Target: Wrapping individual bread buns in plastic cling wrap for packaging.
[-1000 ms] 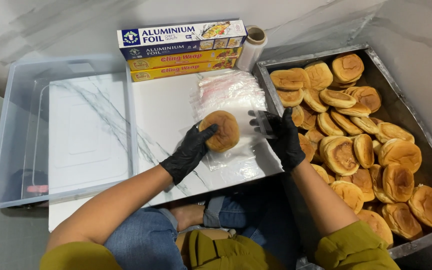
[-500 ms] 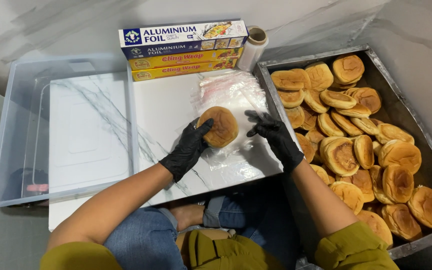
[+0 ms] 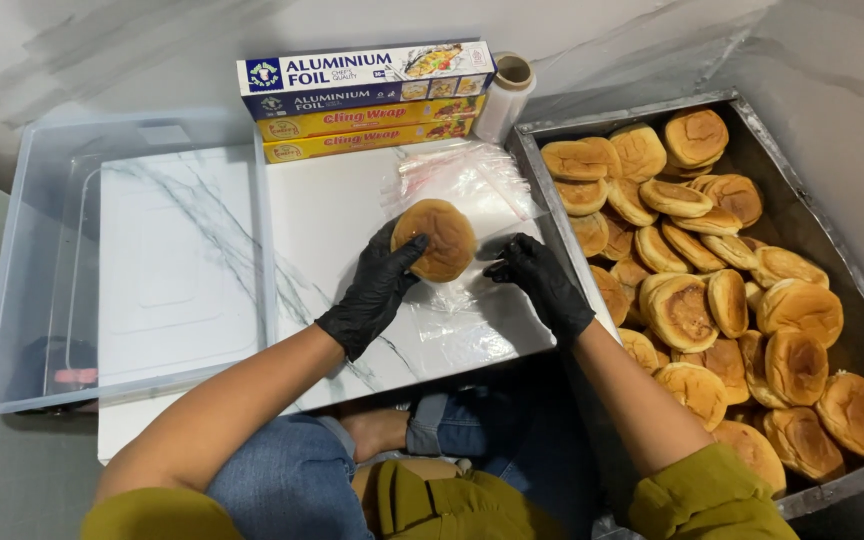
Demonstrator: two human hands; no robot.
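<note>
My left hand, in a black glove, grips a round golden bun by its left edge and holds it just over the white marble board. My right hand, also gloved in black, pinches the edge of a clear plastic bag that lies crumpled on the board right under the bun. The right fingertips are a short way right of the bun and do not touch it.
A metal tray on the right holds several buns. A pile of clear bags lies behind the bun. Long foil and wrap boxes and a film roll stand at the back. A clear plastic tub is at the left.
My right hand came left from the tray's edge to the bag and closed on its edge. My left hand shifted the bun slightly and kept hold of it.
</note>
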